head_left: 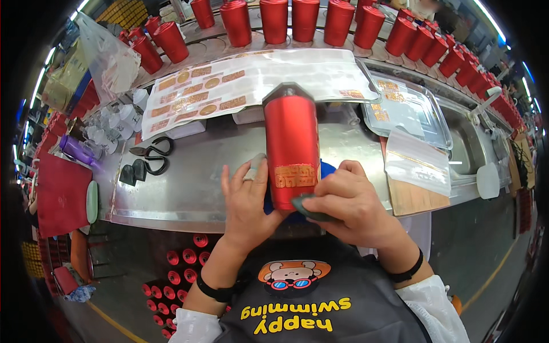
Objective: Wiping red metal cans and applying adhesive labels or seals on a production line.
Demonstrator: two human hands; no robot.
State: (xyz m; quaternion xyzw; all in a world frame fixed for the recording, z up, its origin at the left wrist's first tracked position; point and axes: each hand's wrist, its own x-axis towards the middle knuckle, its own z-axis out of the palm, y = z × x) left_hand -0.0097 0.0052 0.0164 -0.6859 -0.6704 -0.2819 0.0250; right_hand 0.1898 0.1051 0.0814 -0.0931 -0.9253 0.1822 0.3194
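Note:
A shiny red metal canister (290, 131) lies lengthwise in front of me, its lower end toward my body. A gold patterned decal band (294, 175) runs across it near that end. My left hand (247, 197) grips the canister's left side, with the thumb by its near end and the other fingers raised alongside. My right hand (351, 203) is closed around a dark green flat scraper (311, 209), whose edge touches the canister just below the gold band. A dark angular piece (289, 90) shows at the canister's far end. Something blue (327, 169) lies partly hidden beneath the canister.
Decal sheets (229, 86) lie across the back of the metal table (194, 183). Black-handled scissors (153, 150) are at left. A clear water tray (412, 108), wooden board (414, 197) and sink (466, 137) stand right. Red canisters (274, 22) line a conveyor behind.

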